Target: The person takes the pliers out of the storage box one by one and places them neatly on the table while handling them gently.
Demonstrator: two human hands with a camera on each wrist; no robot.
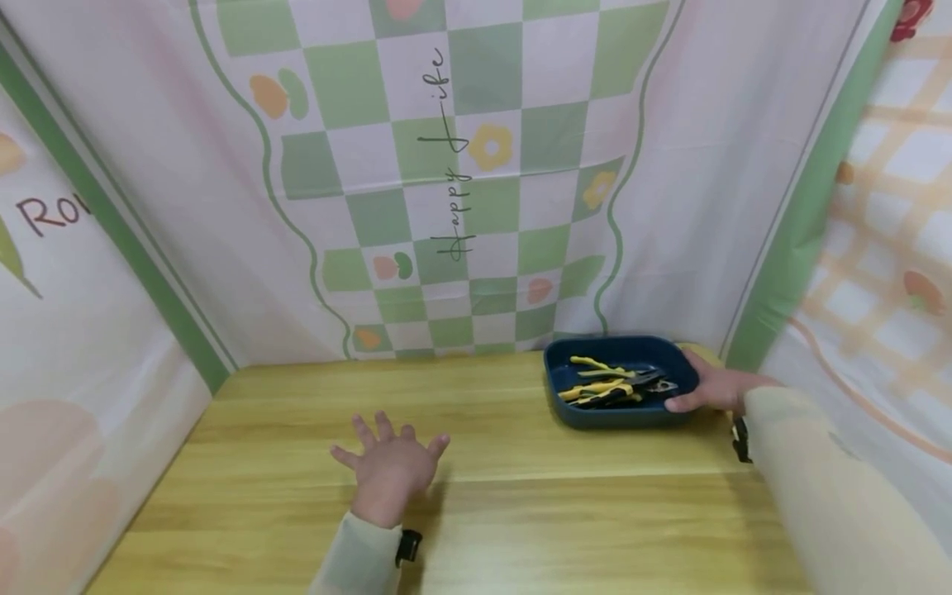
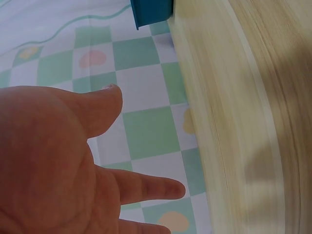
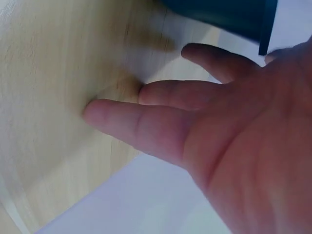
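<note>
At the back right of the table stands a dark blue tray [image 1: 602,419] with several yellow-handled pliers [image 1: 606,388] lying together in it. My right hand [image 1: 717,387] is at the tray's right end, its thumb at the near corner of the rim. In the right wrist view its fingers [image 3: 141,119] reach out fairly straight, fingertips right at the tabletop, below the tray's side [image 3: 229,19]. My left hand [image 1: 394,463] is over the table's middle left, palm down with fingers spread, holding nothing. A corner of the tray [image 2: 152,12] shows at the top of the left wrist view.
The wooden table [image 1: 297,512] runs back to a hanging cloth [image 1: 416,215] with green checks and lettering. More printed cloth hangs at the left [image 1: 82,397] and right [image 1: 885,289]. The tray stands close to the back cloth.
</note>
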